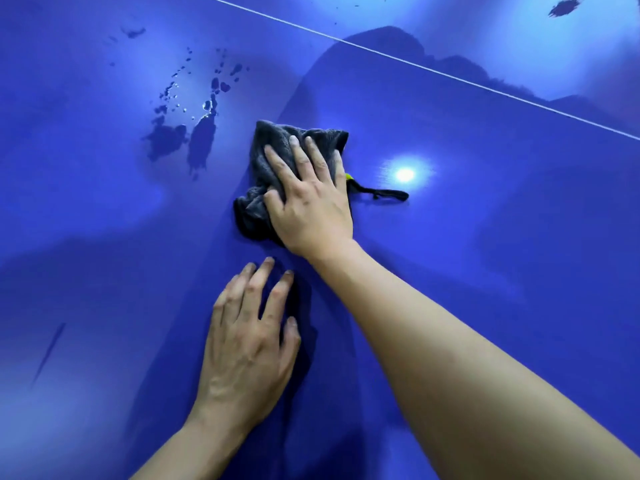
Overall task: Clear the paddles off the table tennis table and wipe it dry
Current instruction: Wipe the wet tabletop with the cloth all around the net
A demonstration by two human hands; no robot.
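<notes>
A blue table tennis table (485, 254) fills the view. My right hand (311, 202) presses flat on a bunched dark grey cloth (273, 147) at the middle of the table; a black loop with a yellow tag (377, 194) sticks out to its right. My left hand (249, 341) rests flat on the bare surface just below, fingers spread, holding nothing. Puddles and drops of water (194, 133) lie left of the cloth. No paddle is in sight.
A thin white line (415, 65) crosses the table diagonally at the top. More water patches (562, 8) sit beyond it at the top right. A bright lamp reflection (404, 174) shines right of the cloth.
</notes>
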